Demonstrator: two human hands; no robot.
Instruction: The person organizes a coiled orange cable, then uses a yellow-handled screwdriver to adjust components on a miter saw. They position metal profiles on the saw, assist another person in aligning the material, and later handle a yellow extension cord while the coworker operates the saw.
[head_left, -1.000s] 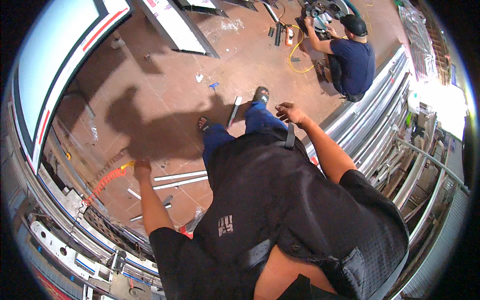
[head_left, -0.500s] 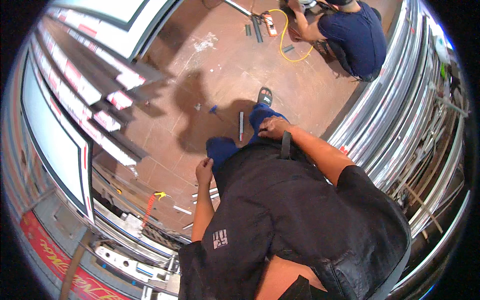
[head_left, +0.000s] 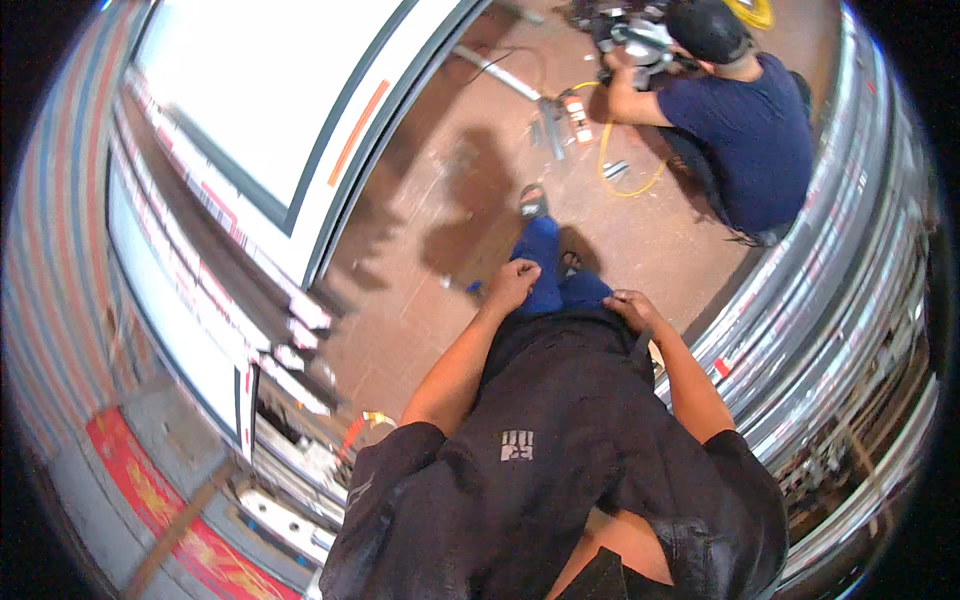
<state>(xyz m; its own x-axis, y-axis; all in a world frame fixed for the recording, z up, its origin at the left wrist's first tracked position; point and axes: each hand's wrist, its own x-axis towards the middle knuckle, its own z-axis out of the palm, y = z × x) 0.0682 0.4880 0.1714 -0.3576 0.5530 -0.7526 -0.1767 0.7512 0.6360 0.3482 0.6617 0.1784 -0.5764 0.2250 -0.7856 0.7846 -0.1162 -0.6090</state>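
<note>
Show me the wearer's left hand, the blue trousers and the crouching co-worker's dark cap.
Left hand (head_left: 512, 284): head view, back of hand.
Blue trousers (head_left: 541, 245): head view, left leg.
Dark cap (head_left: 708, 29): head view, crown.

Loose black short-sleeved shirt (head_left: 560, 400): matt, creased cloth. Ahead of the shirt, long blue trousers (head_left: 541, 262) of dull cloth and a reddish-brown tiled floor (head_left: 410, 322), faintly glossy. To its right, long silver metal bars (head_left: 838, 240) — shiny, streaked with highlights. To its left, a broad white dark-edged panel (head_left: 270, 80) — smooth, material uncertain.
</note>
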